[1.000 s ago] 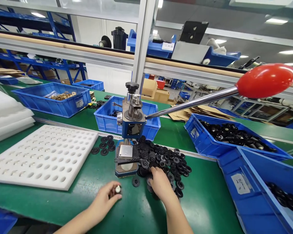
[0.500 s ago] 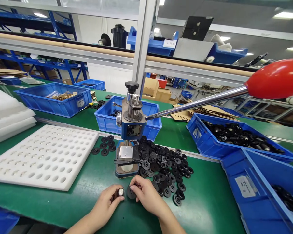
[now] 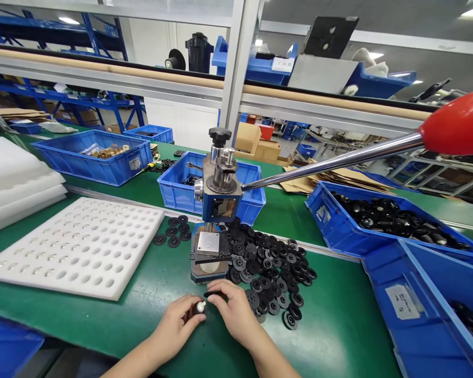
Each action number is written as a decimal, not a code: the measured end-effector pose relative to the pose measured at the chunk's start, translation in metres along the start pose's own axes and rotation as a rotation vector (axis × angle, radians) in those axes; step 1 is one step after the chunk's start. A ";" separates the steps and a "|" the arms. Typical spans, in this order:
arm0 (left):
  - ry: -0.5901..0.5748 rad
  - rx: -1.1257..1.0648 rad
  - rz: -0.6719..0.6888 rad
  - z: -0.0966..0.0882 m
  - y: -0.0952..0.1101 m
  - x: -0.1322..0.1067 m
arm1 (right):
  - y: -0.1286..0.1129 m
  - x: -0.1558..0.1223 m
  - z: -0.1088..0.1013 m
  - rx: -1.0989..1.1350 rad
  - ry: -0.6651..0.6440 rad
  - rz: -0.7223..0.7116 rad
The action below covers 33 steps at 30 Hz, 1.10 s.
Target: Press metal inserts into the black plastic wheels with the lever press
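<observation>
Between the thumb and fingers of my left hand [image 3: 181, 321] is a small dark cylindrical part with a whitish tip [image 3: 201, 305]; its lower body is hidden by my fingers. My right hand [image 3: 232, 308] pinches a black disc [image 3: 211, 294], turned nearly edge-on and close beside that tip. Whether the two parts touch, I cannot tell. Just beyond my hands stands a hand press [image 3: 220, 205], with a metal plate [image 3: 208, 243] on its base. A heap of black discs [image 3: 266, 262] spreads to the right of the press.
A white foam tray [image 3: 82, 247] with rows of holes, some filled, lies left. Several black discs [image 3: 173, 231] sit beside it. Blue bins [image 3: 398, 220] with black parts stand right. The press's red-knobbed lever [image 3: 339, 157] reaches across the upper right. Another blue bin [image 3: 94, 157] holds brownish parts.
My right hand has tilted the black disc from face-on to nearly edge-on and brought it nearer the cylindrical part. That part's whitish tip now points more toward the disc. The view has shifted slightly.
</observation>
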<state>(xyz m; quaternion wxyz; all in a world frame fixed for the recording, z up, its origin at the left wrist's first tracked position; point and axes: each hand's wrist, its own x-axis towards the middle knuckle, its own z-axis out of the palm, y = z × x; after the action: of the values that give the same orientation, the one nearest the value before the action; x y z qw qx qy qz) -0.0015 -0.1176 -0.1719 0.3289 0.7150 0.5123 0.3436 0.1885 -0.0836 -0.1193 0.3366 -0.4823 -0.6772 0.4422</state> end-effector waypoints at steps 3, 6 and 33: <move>-0.025 0.005 0.019 0.000 0.000 0.000 | 0.004 0.000 0.004 -0.053 -0.014 0.016; -0.050 0.029 0.054 0.001 -0.001 -0.001 | 0.007 -0.002 0.006 -0.117 0.004 -0.048; 0.082 -0.094 -0.027 -0.003 0.001 0.000 | -0.016 -0.014 -0.005 -0.275 -0.268 -0.260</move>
<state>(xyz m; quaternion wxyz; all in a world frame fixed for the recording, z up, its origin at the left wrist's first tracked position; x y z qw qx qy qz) -0.0030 -0.1171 -0.1696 0.3456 0.6770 0.5184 0.3918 0.1918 -0.0981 -0.1025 0.2288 -0.3691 -0.8263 0.3587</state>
